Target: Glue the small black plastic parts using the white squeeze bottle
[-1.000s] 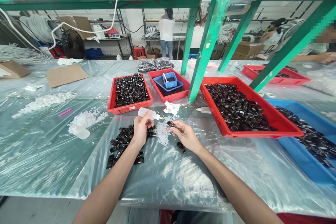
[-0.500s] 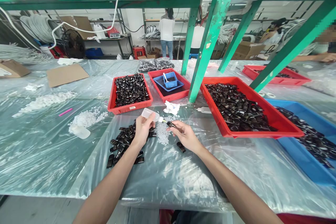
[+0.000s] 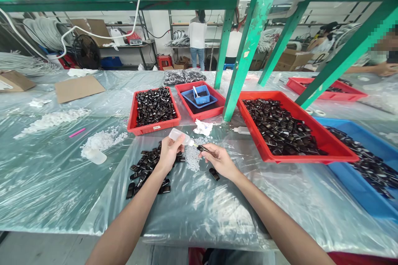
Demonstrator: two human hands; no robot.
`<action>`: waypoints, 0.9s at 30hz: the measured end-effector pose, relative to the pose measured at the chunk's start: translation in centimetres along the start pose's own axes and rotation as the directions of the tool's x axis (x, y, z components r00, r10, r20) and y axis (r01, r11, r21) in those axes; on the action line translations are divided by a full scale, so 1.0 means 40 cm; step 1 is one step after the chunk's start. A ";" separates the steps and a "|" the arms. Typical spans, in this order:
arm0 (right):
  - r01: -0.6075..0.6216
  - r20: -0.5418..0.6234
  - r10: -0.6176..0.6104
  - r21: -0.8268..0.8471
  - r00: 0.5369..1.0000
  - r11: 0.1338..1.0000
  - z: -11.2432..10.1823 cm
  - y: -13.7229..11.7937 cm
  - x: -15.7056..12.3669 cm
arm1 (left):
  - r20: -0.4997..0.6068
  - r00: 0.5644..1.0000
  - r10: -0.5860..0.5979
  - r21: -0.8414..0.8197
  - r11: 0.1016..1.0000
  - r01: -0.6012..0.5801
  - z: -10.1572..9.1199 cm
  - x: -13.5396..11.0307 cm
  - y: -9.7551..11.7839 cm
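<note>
My L hand (image 3: 168, 153) grips a clear squeeze bottle (image 3: 176, 134), tilted, tip aimed R at the blk pc (image 3: 203, 148) pinched in my R hand (image 3: 221, 161); can't tell if they touch. Blk pc's above R edge of the white granule pile (image 3: 192, 160), bottle above its far L edge. Heap of blk pcs (image 3: 144, 169): L of pile, partly behind my L hand. Loose one (image 3: 214, 174): nr side of pile, to R. Crumpled tissue (image 3: 203, 127): pile's far edge. Big red tray (image 3: 311, 159) w/ more: well R of pile.

Whether the nozzle tip (image 3: 195, 145) touches the black piece (image 3: 203, 148) — too small to tell.
</note>
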State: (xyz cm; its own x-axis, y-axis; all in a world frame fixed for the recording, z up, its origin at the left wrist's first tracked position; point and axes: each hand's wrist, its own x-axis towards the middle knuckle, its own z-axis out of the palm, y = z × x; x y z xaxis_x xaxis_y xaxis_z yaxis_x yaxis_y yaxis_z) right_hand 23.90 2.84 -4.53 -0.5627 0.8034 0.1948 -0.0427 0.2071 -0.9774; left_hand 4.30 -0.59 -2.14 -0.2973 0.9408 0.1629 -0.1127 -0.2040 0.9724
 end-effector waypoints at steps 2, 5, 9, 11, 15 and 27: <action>0.003 0.003 -0.003 0.003 1.000 1.000 0.000 0.001 0.000 | 0.009 1.000 0.006 0.012 1.000 -0.006 -0.002 0.000 0.001; 0.008 0.008 -0.008 0.004 1.000 1.000 -0.001 0.000 -0.001 | 0.014 1.000 0.022 0.031 0.999 -0.022 -0.005 0.000 0.001; 0.006 0.011 -0.006 0.010 1.000 1.000 0.000 -0.002 -0.001 | 0.019 0.999 0.042 0.046 0.998 -0.043 -0.007 0.000 -0.002; 0.005 0.010 -0.005 0.010 1.000 1.000 0.000 -0.002 -0.001 | 0.021 0.999 0.047 0.052 0.997 -0.048 -0.007 0.001 -0.002; 0.007 0.008 -0.007 0.012 1.000 1.000 0.001 -0.002 0.000 | 0.030 0.996 0.079 0.067 0.995 -0.081 -0.008 0.000 -0.002; 0.025 -0.003 -0.025 0.005 1.000 1.000 -0.002 -0.002 0.001 | -0.011 0.967 0.253 0.221 0.944 -0.245 0.006 -0.033 0.019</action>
State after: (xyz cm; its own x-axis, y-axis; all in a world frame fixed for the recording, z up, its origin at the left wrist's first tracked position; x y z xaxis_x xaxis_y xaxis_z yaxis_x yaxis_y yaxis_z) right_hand 23.97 2.90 -4.42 -0.5592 0.7995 0.2192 -0.0604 0.2244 -0.9726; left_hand 4.84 -1.90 -1.59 -0.3263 0.8555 0.4021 0.1758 -0.3630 0.9150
